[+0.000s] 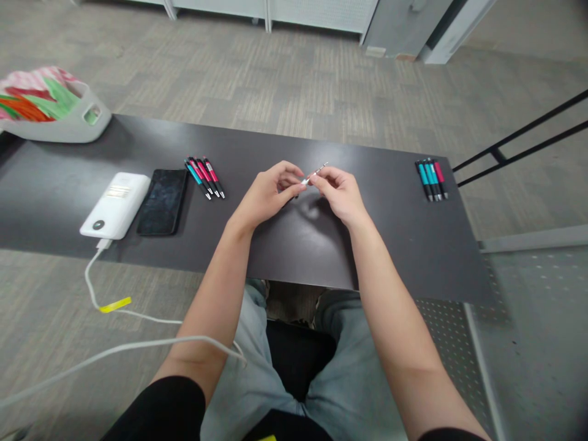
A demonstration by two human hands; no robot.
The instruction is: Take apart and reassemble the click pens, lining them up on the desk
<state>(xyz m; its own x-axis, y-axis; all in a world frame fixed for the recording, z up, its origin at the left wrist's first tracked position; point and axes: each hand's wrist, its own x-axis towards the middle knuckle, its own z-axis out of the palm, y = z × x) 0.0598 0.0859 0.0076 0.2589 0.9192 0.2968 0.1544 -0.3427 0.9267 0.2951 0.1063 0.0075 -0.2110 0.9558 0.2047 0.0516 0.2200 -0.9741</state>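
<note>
Both of my hands meet over the middle of the black table [294, 245]. Between their fingertips is a slim pen part [316, 174], thin like a refill, with a whitish lower end and a tip pointing up and to the right. My left hand [271, 191] is closed on the whitish end with thumb and fingers. A small dark bit shows under its fingers, too little to name. My right hand [339, 190] pinches the same part farther up. To the left lie several pens [204, 177], blue and pink with black grips. Several more pens [432, 180] lie side by side near the right edge.
Left of the pens are a black phone [162, 202] and a white power bank [116, 205]. Its white cable [89, 278] runs off the table and across my left forearm. A white basket [87, 125] with colourful items stands at the far left. Black metal bars [500, 158] are at right.
</note>
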